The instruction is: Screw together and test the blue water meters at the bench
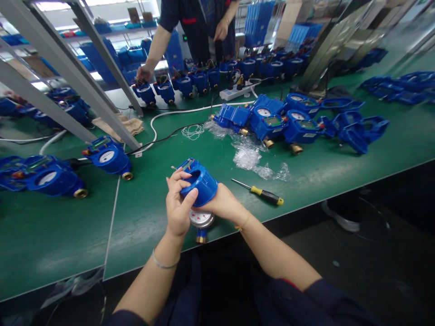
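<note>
A blue plastic water meter housing (206, 186) with a round opening is held up between both hands, tilted toward me. My left hand (180, 199) grips its left rim, thumb and fingers at the opening. My right hand (222, 203) is wrapped round its right side and underside, the fingers mostly hidden behind it. A small circuit board (186, 165) shows at the housing's far end. Just below, near the table edge, sits a water meter body (201, 219) with a round dial and a brass-ended pipe; the hands partly cover it.
A yellow-black screwdriver (263, 194) lies right of my hands. Beyond it are crumpled clear plastic (248, 156) and several blue water meters (268, 118). More meters (108, 156) stand at left beside metal posts (98, 81). Across the green table (149, 226), a co-worker (200, 27) touches a meter.
</note>
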Demonstrator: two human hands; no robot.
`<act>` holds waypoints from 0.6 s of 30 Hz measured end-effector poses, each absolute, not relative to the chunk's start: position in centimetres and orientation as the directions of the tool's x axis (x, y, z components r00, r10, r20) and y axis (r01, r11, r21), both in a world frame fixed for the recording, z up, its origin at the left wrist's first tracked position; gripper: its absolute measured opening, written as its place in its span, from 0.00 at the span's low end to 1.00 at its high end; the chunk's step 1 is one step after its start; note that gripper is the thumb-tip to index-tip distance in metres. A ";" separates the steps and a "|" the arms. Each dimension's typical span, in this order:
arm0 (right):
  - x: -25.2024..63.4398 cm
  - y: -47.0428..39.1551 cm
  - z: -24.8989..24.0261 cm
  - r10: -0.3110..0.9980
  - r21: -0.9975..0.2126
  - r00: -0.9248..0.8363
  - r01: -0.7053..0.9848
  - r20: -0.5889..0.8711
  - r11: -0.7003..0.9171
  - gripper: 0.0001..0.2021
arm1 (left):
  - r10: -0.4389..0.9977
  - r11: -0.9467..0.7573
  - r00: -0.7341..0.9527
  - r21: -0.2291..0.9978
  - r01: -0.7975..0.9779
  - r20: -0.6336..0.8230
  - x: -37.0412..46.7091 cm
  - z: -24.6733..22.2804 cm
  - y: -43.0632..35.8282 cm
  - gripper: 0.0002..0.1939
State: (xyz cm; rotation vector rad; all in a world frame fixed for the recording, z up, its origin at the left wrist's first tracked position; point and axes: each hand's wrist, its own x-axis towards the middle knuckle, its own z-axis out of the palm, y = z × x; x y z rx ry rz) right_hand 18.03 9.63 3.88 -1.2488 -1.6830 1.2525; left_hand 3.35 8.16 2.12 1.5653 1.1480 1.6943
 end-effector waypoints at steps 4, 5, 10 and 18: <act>17.9 9.7 3.4 0.959 -0.953 -0.273 0.303 -0.073 0.014 0.13 | 0.854 -0.475 -0.142 0.862 0.177 0.500 3.6 2.5 8.2 0.09; 17.9 9.7 3.3 0.966 -0.948 -0.250 0.318 -0.068 0.016 0.11 | 0.854 -0.475 -0.140 0.861 0.183 0.501 3.7 2.6 8.3 0.09; 17.6 9.5 3.3 0.986 -0.908 -0.167 0.411 0.007 0.076 0.11 | 0.862 -0.463 -0.159 0.875 0.142 0.482 3.8 2.6 8.6 0.09; 16.7 9.7 4.2 0.978 -0.797 -0.182 0.575 0.098 0.187 0.12 | 0.850 -0.463 -0.297 0.886 -0.029 0.435 3.6 1.9 8.6 0.06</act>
